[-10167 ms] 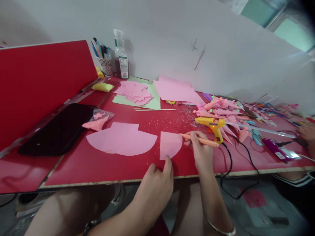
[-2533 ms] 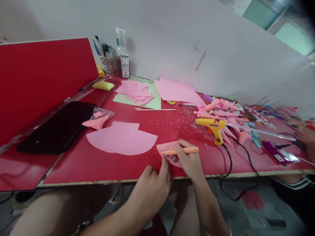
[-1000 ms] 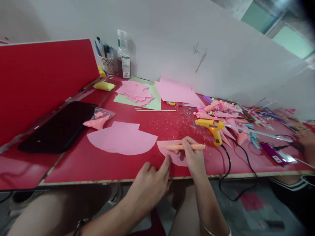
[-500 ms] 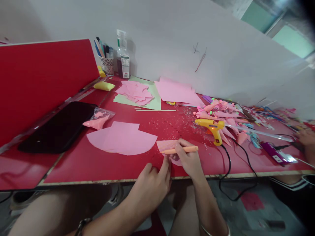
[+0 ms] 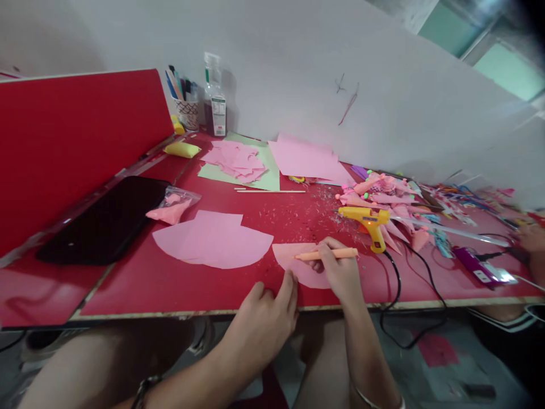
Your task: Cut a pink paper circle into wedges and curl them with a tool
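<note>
An orange felt-tip pen [image 5: 326,254] is gripped between the thumb and fingers of my right hand [image 5: 340,272]. Its tip points left, over a small pink half-round piece of paper [image 5: 313,278] lying near the table's front edge. My left hand [image 5: 268,312] rests at that paper's lower left edge, index finger stretched out and touching it, thumb apart. To the left lie larger rounded pink paper pieces [image 5: 213,241], overlapping one another. Part of the small piece is hidden under my right hand.
A yellow glue gun [image 5: 368,221] with a black cord lies right of my hands, before a heap of pink paper cones [image 5: 378,190]. A black phone [image 5: 102,221] lies left. A bottle [image 5: 216,108] and a pen cup [image 5: 187,113] stand behind. Another person's hand [image 5: 532,241] shows far right.
My right hand has moved to the right with the pen, whose tip has shifted from the paper's left edge towards its middle. My left hand stays nearly in place.
</note>
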`<state>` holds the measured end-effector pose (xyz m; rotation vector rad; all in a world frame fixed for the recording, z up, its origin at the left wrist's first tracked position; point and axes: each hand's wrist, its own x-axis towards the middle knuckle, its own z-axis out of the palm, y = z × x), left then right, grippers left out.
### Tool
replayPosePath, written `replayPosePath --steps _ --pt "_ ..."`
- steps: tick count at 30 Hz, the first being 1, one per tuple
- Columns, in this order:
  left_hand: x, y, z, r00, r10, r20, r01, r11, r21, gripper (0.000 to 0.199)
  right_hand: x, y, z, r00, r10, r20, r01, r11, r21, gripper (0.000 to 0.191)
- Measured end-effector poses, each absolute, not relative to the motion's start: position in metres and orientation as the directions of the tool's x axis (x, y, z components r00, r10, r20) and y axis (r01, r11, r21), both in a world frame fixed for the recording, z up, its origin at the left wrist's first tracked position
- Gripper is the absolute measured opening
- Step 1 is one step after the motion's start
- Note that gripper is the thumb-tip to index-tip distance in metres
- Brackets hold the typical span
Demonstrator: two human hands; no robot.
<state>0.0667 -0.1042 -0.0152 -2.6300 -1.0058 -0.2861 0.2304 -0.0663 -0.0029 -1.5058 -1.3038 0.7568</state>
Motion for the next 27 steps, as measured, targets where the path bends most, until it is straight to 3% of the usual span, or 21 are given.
replayPosePath --steps 15,19,23,27 --pt "0.064 -0.106 -0.016 0.747 0.614 0.256 0.664 -0.712 -0.229 0.041 0.257 -0.06 -0.006 0.455 0.839 0.298 0.509 0.03 -0.86 0.024" --pt "0.064 -0.106 -0.015 0.747 0.627 0.221 0.665 -0.713 -0.224 0.043 0.252 -0.063 -0.003 0.545 0.76 0.354 0.447 0.094 -0.89 0.019" --pt "0.064 -0.104 -0.013 0.716 0.664 0.213 0.698 -0.684 -0.212 0.046 0.236 -0.069 -0.002 0.411 0.858 0.307 0.3 0.191 -0.935 0.021" --pt "0.063 -0.103 -0.015 0.733 0.648 0.209 0.681 -0.697 -0.226 0.041 0.221 -0.07 -0.004 0.231 0.958 0.172 0.213 0.123 -0.969 0.024"
